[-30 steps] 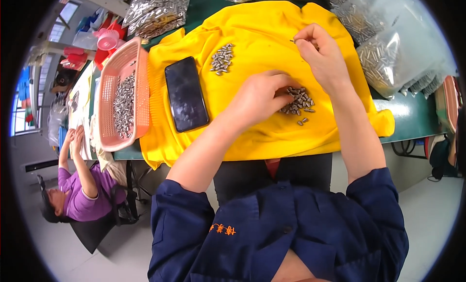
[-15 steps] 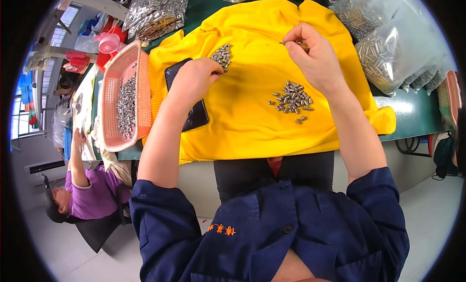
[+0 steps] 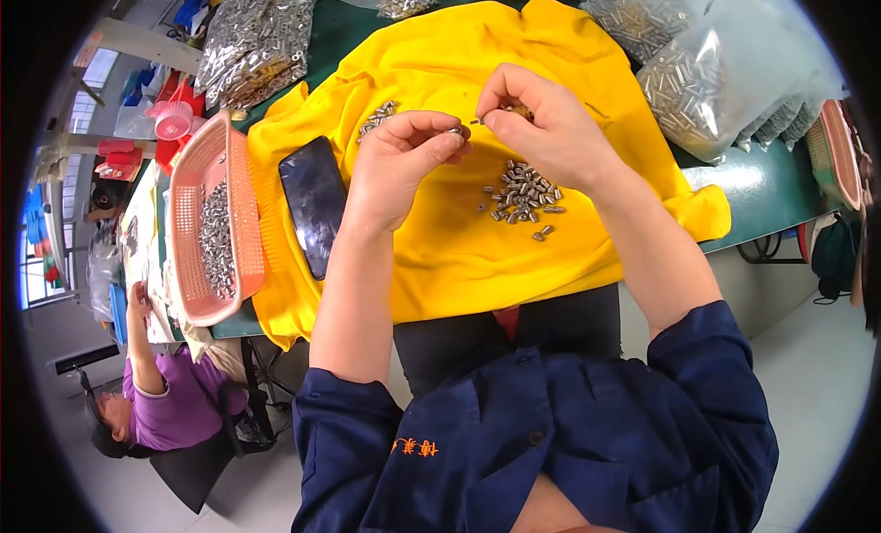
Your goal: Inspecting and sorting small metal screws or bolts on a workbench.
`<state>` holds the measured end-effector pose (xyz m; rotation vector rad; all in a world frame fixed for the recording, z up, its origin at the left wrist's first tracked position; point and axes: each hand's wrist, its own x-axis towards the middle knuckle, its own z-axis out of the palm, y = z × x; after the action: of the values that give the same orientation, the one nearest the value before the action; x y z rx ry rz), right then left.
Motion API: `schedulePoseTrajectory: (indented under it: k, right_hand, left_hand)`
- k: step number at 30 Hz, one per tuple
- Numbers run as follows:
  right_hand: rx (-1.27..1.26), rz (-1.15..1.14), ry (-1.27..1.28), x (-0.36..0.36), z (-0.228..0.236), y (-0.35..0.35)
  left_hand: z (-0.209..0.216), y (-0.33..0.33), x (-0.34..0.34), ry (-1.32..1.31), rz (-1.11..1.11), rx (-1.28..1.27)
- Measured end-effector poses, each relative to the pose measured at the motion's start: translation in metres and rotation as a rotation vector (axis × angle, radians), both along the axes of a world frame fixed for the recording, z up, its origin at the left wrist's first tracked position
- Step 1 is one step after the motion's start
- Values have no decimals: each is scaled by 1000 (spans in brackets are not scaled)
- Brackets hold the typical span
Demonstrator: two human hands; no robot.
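My left hand (image 3: 407, 162) and my right hand (image 3: 535, 123) meet above a yellow cloth (image 3: 459, 267) spread on the table. Between the left fingertips sits a small metal piece (image 3: 456, 130), and the right fingertips pinch another small metal part (image 3: 479, 122) close beside it. Under my right hand lies a loose pile of small metal parts (image 3: 522, 199). A second, smaller pile (image 3: 377, 120) lies at the cloth's far left. A black phone (image 3: 314, 204) rests flat on the cloth, left of my left forearm.
An orange mesh basket (image 3: 188, 258) with metal parts stands left of the cloth. Clear bags of metal parts lie at the back left (image 3: 252, 42) and back right (image 3: 707, 83). A person in a purple top (image 3: 170, 405) sits lower left. The green table edge (image 3: 762, 189) runs right.
My left hand has come back from the small pile near the phone to meet my right hand. My right hand has stayed raised over the cloth.
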<state>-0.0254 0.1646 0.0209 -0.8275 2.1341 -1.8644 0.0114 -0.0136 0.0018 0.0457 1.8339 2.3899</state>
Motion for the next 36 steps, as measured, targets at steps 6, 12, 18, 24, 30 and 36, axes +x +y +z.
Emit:
schedulePoseTrajectory:
  k: [6, 12, 18, 24, 30, 36]
  right_hand:
    - [41, 26, -5, 0, -6, -3]
    - [116, -28, 113, 1, -3, -5]
    - [162, -59, 181, 5, -1, -7]
    - [276, -100, 400, 10, -4, -12]
    - [222, -93, 355, 7, -7, -12]
    - [267, -141, 316, 9, -6, -12]
  left_hand:
    - [-5, 1, 0, -11, -17, 55]
    - [-4, 3, 0, -3, -16, 24]
    - [-5, 2, -1, 6, -4, -23]
    - [-4, 5, 2, 47, 14, -142]
    - [-7, 6, -1, 65, 57, -116]
    - [-5, 5, -1, 51, 47, -177]
